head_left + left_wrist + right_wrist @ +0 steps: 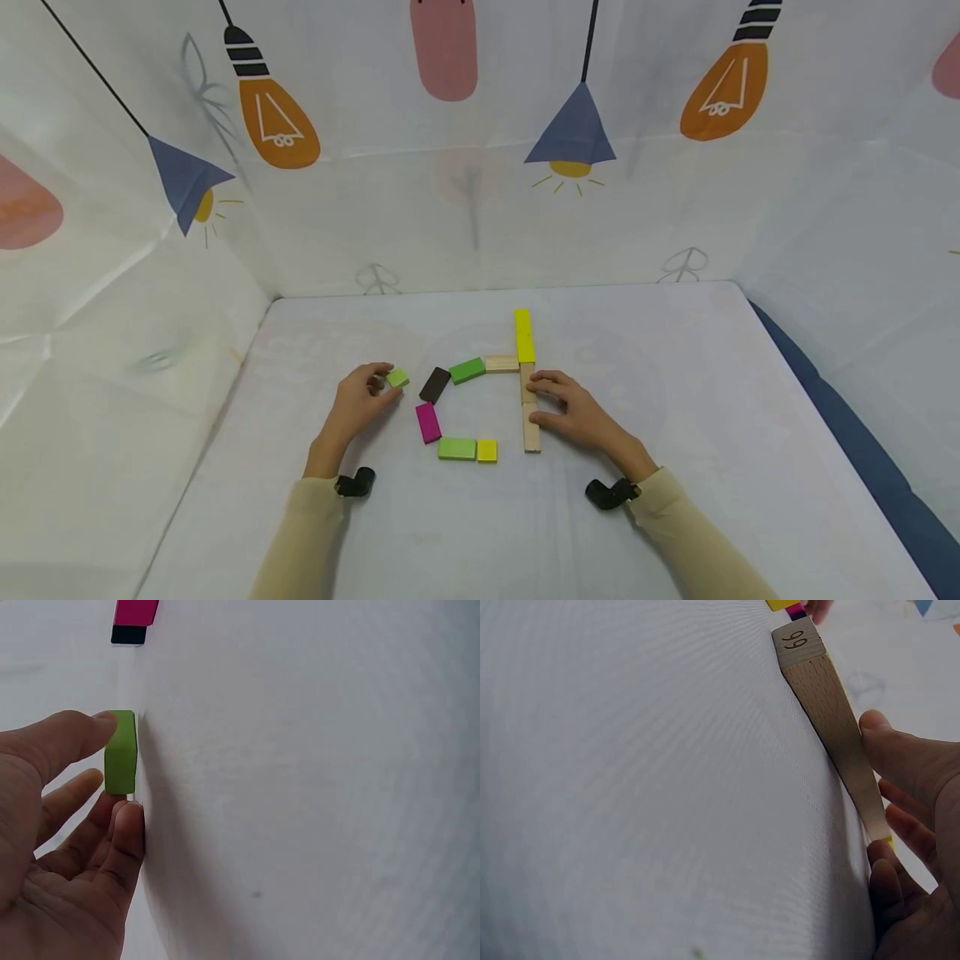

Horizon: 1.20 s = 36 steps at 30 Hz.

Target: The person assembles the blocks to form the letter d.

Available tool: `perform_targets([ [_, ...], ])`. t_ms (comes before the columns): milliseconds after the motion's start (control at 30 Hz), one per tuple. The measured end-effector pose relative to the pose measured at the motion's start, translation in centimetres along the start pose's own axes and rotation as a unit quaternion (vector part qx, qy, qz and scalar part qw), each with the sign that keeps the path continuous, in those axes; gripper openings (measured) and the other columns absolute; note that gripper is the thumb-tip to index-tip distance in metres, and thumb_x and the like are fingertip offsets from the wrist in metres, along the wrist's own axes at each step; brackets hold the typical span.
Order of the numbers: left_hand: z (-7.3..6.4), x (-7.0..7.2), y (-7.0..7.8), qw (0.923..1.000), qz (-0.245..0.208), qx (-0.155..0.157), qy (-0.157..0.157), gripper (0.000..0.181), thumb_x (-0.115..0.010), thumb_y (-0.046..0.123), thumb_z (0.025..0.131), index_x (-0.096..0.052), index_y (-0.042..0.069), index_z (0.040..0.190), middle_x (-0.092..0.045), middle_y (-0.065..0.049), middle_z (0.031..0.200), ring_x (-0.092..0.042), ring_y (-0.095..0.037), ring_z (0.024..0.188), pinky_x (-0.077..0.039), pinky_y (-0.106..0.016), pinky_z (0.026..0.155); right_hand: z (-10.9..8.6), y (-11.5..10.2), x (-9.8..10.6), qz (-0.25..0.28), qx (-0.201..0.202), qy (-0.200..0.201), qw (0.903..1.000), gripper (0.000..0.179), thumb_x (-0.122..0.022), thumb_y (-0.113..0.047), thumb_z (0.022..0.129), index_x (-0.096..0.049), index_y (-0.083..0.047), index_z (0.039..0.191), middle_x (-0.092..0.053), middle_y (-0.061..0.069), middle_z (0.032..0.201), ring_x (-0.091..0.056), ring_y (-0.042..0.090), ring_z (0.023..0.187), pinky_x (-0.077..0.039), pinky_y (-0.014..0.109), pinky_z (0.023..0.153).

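My left hand (358,400) pinches a small light green block (397,377) between thumb and fingers, left of the other blocks. In the left wrist view the thumb lies on one end of this green block (121,754), fingers at the other. On the right, my right hand (576,410) touches the right side of a column of plain wooden blocks (532,433) with thumb and fingertips. A long yellow block (524,336) tops that column. Close up in the right wrist view, the thumb rests against a wooden block (829,712) whose end is marked with numerals.
A curved row joins the column: a wooden block (502,364), a green block (468,371), a dark brown block (435,385), a magenta block (428,422), a light green block (457,449) and a yellow cube (487,451). All lie on a white table (420,533) before a patterned curtain (480,208).
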<state>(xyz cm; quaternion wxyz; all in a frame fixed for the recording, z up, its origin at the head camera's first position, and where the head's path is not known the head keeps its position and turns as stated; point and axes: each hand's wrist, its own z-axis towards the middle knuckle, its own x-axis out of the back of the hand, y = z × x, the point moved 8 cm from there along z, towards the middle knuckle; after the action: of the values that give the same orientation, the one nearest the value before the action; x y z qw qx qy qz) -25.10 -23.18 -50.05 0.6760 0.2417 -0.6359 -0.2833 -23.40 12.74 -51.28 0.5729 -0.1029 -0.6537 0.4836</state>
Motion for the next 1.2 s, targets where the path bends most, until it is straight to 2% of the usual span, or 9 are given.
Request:
perform_targets([
  [167,0.2,-0.1,0.0,0.9998,0.013,0.011,-0.005,0.040,-0.081,0.013,0.088,-0.069,-0.002,0.123,-0.070,-0.019,0.112,-0.065,-0.029,0.093,-0.056,-0.043,0.085,-0.1,0.1,0.0,-0.001,-0.009,0.000,1.0000,0.051,-0.079,-0.026,0.091,-0.065,-0.009,0.137,-0.052,0.013,0.150,-0.045,0.038,0.143,-0.039,0.058,0.115],
  [467,-0.2,-0.3,0.3,0.9999,0.006,-0.009,0.003,0.036,-0.080,0.011,0.087,-0.071,-0.002,0.120,-0.071,-0.018,0.108,-0.065,-0.027,0.092,-0.056,-0.039,0.082,0.0,0.1,-0.1,-0.003,-0.010,-0.001,0.9999,0.051,-0.079,-0.026,0.091,-0.065,-0.008,0.137,-0.052,0.013,0.150,-0.046,0.038,0.143,-0.039,0.059,0.115],
  [567,-0.6,-0.4,1.1,0.9998,-0.001,-0.020,0.000,0.036,-0.080,0.012,0.087,-0.071,0.000,0.119,-0.071,-0.017,0.109,-0.065,-0.027,0.092,-0.055,-0.037,0.080,0.0,0.1,0.0,-0.001,-0.009,0.001,1.0000,0.051,-0.079,-0.026,0.091,-0.065,-0.008,0.137,-0.053,0.014,0.149,-0.046,0.039,0.143,-0.039,0.059,0.115],
  [733,-1.3,-1.0,2.9,0.9991,-0.001,-0.033,-0.025,0.036,-0.080,0.017,0.088,-0.071,0.005,0.121,-0.071,-0.013,0.115,-0.063,-0.028,0.098,-0.054,-0.039,0.080,0.0,0.2,0.0,-0.001,-0.010,0.000,0.9999,0.052,-0.079,-0.028,0.091,-0.065,-0.008,0.138,-0.052,0.013,0.150,-0.046,0.038,0.143,-0.039,0.059,0.115],
  [900,-1.9,-2.0,5.0,0.9967,0.001,-0.070,-0.041,0.033,-0.080,0.014,0.088,-0.072,0.007,0.120,-0.072,-0.008,0.115,-0.062,-0.025,0.099,-0.054,-0.040,0.082,0.0,0.2,0.0,-0.003,-0.008,0.000,1.0000,0.052,-0.079,-0.028,0.091,-0.064,-0.008,0.138,-0.052,0.013,0.150,-0.046,0.038,0.143,-0.040,0.059,0.115],
  [1033,-2.5,-2.7,6.4,0.9944,-0.008,-0.096,-0.044,0.031,-0.081,0.011,0.086,-0.073,0.007,0.116,-0.072,-0.007,0.112,-0.061,-0.021,0.093,-0.055,-0.035,0.077,0.0,0.2,-0.1,-0.006,-0.008,-0.001,1.0000,0.052,-0.079,-0.027,0.091,-0.065,-0.009,0.138,-0.052,0.013,0.150,-0.046,0.038,0.143,-0.040,0.059,0.115],
  [1200,-3.0,-3.5,7.3,0.9937,-0.018,-0.098,-0.051,0.031,-0.082,0.010,0.086,-0.073,0.007,0.116,-0.071,-0.006,0.110,-0.061,-0.019,0.090,-0.056,-0.029,0.075,0.1,0.1,-0.1,-0.005,-0.007,-0.002,1.0000,0.051,-0.079,-0.026,0.091,-0.065,-0.008,0.137,-0.053,0.014,0.149,-0.046,0.039,0.142,-0.040,0.059,0.114],
])
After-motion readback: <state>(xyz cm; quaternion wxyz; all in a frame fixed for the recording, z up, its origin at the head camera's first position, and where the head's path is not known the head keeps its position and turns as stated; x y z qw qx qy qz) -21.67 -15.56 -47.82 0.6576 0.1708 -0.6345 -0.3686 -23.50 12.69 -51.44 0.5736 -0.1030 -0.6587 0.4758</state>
